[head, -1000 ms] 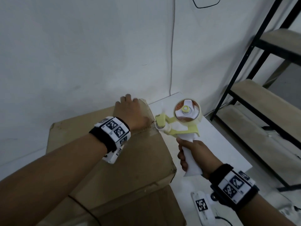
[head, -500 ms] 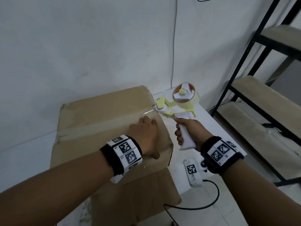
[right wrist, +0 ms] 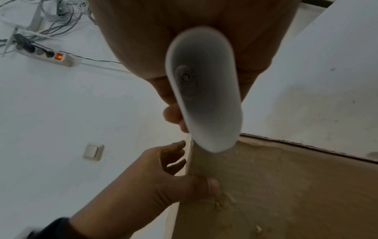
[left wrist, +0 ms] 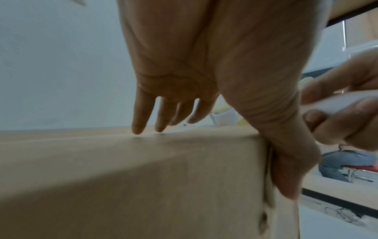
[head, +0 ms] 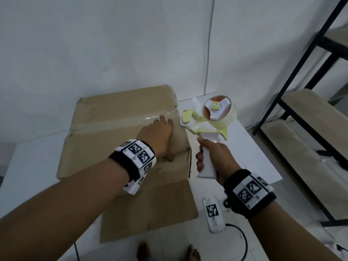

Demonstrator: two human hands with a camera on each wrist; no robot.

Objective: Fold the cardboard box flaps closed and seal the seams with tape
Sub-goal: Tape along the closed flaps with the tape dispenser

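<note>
The brown cardboard box point(head: 113, 140) sits with its top flaps folded shut and a strip of clear tape point(head: 113, 123) along the middle seam. My left hand point(head: 156, 136) lies flat on the top by the right edge. Its straight fingertips point(left wrist: 141, 119) touch the taped seam, and the thumb point(right wrist: 210, 186) hangs down the box's side wall. My right hand point(head: 216, 159) grips the white handle point(right wrist: 204, 90) of the yellow-green tape dispenser point(head: 212, 117), which is held upright just right of the box, its front roller close to the seam's end.
The box stands on a white table point(head: 244, 151). A loose cardboard sheet point(head: 150, 210) lies below the box front. A white marker-tagged device point(head: 213, 211) with a black cable is on the floor. A black metal shelf rack point(head: 301, 81) stands right; a power strip point(right wrist: 45, 55) shows.
My left hand came back from the box's far right corner to the near half, then slid its fingers onto the taped seam. The dispenser stayed just off the seam's right end.
</note>
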